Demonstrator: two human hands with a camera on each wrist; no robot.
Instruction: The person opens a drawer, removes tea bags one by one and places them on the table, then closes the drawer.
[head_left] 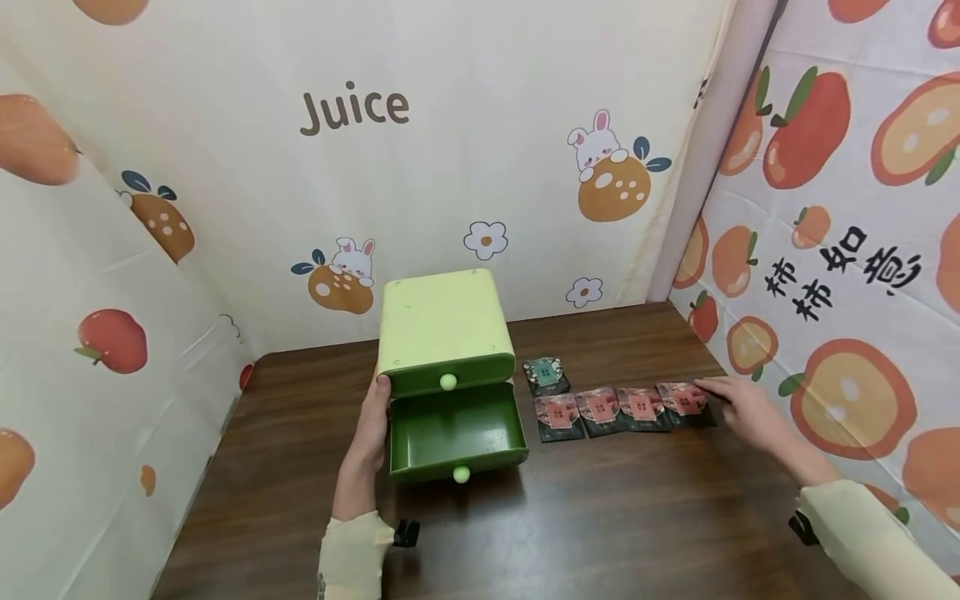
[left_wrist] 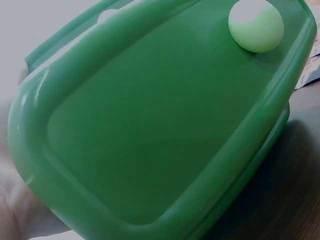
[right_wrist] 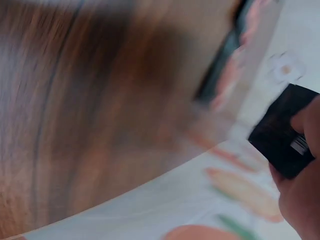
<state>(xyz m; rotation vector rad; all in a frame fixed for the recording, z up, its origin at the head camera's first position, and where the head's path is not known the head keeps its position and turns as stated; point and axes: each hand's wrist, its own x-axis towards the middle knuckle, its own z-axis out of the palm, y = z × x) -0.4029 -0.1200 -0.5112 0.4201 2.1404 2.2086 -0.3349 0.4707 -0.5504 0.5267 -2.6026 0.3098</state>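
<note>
A small two-drawer cabinet [head_left: 442,321] with a pale yellow-green shell stands on the table. Its lower drawer [head_left: 457,429] is pulled out, with the bare green floor showing, above which the upper drawer [head_left: 420,381] sits in. My left hand [head_left: 367,425] rests along the cabinet's left side, thumb at the front corner; its other fingers are mostly hidden. Far to the right, my right hand [head_left: 742,408] pinches the rightmost red-labelled packet [head_left: 684,400]. In the right wrist view that packet's black back [right_wrist: 280,132] shows a barcode.
More red-labelled packets [head_left: 600,408] lie in a row left of my right hand. Behind them lies one green-labelled packet [head_left: 546,375]. Fruit-printed cloth walls [head_left: 840,250] border the brown wooden table [head_left: 600,517] at the back and sides.
</note>
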